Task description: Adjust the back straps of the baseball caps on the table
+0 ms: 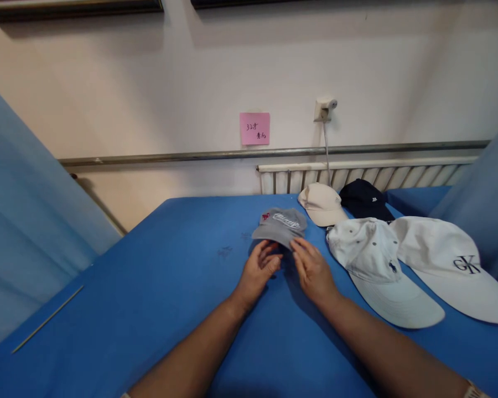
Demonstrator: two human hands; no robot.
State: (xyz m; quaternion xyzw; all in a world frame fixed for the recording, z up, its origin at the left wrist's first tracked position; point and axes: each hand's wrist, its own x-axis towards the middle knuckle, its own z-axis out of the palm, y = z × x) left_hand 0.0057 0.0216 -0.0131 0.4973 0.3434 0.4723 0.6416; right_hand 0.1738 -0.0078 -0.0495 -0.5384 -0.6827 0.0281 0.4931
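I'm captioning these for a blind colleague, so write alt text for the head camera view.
Two bare hands, left and right, touch the brim of a gray cap on a blue table. To its right lie four more caps: cream, navy, pale with a small logo, and white marked CK.

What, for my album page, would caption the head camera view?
Left hand and right hand at the brim of a gray cap, four other caps to the right.
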